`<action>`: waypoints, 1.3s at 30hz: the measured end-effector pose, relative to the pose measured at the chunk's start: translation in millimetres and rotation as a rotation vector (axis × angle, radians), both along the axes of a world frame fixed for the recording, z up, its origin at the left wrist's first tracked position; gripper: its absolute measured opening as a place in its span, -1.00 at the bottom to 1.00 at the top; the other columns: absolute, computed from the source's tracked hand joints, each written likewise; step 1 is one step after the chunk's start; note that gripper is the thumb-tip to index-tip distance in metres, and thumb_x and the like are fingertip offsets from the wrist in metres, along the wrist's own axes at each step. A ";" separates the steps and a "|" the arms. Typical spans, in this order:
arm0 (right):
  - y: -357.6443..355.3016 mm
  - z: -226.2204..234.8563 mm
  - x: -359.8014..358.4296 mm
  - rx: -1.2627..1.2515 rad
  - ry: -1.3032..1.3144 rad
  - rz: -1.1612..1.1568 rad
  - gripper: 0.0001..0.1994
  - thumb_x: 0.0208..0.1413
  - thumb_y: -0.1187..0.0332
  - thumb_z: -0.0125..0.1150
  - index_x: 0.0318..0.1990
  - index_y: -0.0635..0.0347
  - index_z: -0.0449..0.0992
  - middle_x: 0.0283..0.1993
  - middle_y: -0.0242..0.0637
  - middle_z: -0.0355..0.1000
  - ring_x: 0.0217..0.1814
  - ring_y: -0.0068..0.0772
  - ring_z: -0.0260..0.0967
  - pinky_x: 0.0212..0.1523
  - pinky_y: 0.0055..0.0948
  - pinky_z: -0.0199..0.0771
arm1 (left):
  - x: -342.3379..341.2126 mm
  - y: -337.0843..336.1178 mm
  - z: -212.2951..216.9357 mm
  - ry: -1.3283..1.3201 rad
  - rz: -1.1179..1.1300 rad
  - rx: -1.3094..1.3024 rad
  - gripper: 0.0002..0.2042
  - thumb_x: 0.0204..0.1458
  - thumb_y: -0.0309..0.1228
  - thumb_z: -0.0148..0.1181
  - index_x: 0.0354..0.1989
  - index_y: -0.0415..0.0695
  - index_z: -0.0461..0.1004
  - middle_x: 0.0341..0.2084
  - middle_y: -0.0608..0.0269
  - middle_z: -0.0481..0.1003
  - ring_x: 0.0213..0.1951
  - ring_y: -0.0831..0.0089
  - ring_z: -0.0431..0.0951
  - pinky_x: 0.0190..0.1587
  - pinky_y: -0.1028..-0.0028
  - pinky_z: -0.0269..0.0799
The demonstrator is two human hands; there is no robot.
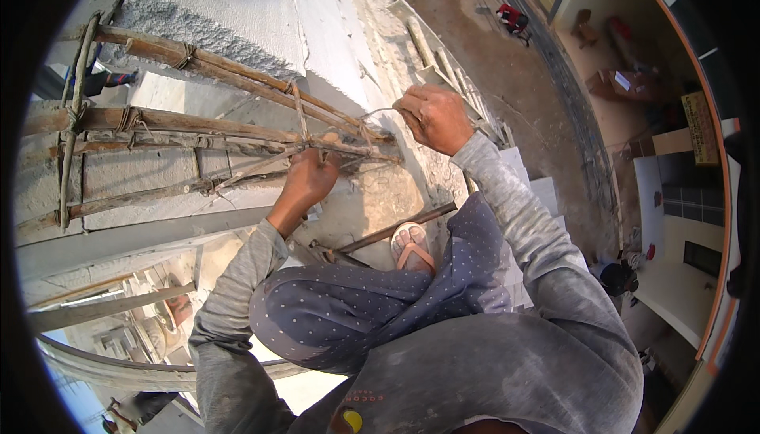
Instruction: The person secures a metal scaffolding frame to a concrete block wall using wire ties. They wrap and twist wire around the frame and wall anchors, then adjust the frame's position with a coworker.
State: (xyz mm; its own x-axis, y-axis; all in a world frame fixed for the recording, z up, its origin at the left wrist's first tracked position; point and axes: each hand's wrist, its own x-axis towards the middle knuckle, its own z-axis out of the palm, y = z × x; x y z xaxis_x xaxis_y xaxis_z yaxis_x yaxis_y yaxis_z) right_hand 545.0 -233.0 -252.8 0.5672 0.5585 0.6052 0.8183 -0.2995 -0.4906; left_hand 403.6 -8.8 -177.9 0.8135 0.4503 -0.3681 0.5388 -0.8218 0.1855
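My right hand is closed, with thumb and fingers pinched on a thin wire that loops left toward the pole ends. My left hand is a closed fist against the lower wooden poles; what lies inside its fingers is hidden. Above it, a short thin stick crosses between the poles. The upper wooden poles slant in from the left and meet the others near my hands. Wire ties bind several of these joints.
A sandalled foot rests on the narrow ledge beside a dark bar. Rough pale concrete rises beyond the poles. Far below on the right lies a street with a red motorbike. At the upper left, another person's leg shows.
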 end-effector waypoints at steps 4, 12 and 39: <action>10.4 -7.3 -12.7 0.031 -0.013 0.033 -0.96 0.03 0.44 0.24 -0.34 0.09 0.55 -0.33 -0.36 0.50 -0.30 -0.22 0.46 -0.34 -0.25 0.49 | -2.3 10.1 -22.1 -0.286 -0.113 -0.229 -0.56 0.11 -0.21 0.13 -0.14 -0.47 0.50 -0.19 -0.40 0.50 -0.06 -0.11 0.50 0.03 0.18 0.36; 37.6 -16.4 3.5 0.125 0.086 0.253 -0.92 0.06 0.39 0.27 -0.29 0.12 0.60 -0.28 -0.29 0.53 -0.17 -0.13 0.50 -0.19 -0.18 0.52 | 13.7 16.3 -40.8 -0.009 -0.385 0.248 -0.75 0.00 -0.35 0.12 -0.36 -0.35 0.53 -0.46 -0.21 0.53 -0.26 -0.01 0.54 -0.10 0.22 0.40; 49.8 -10.9 -33.5 0.350 0.218 -0.127 -0.90 0.03 0.39 0.32 -0.35 0.22 0.62 -0.35 -0.14 0.53 -0.32 -0.06 0.52 -0.28 -0.23 0.53 | 47.4 10.0 -29.5 0.094 -0.572 0.355 -0.64 0.15 -0.21 0.14 0.08 -0.05 0.55 0.02 0.22 0.59 0.05 0.27 0.55 0.14 0.20 0.34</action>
State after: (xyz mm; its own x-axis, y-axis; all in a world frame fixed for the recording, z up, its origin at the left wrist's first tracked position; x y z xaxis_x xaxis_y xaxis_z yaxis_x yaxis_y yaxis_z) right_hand 511.5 -183.1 -263.7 0.7538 0.2583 0.6042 0.6517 -0.1757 -0.7379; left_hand 451.0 1.2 -207.4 0.9313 0.0656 -0.3583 0.0022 -0.9846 -0.1747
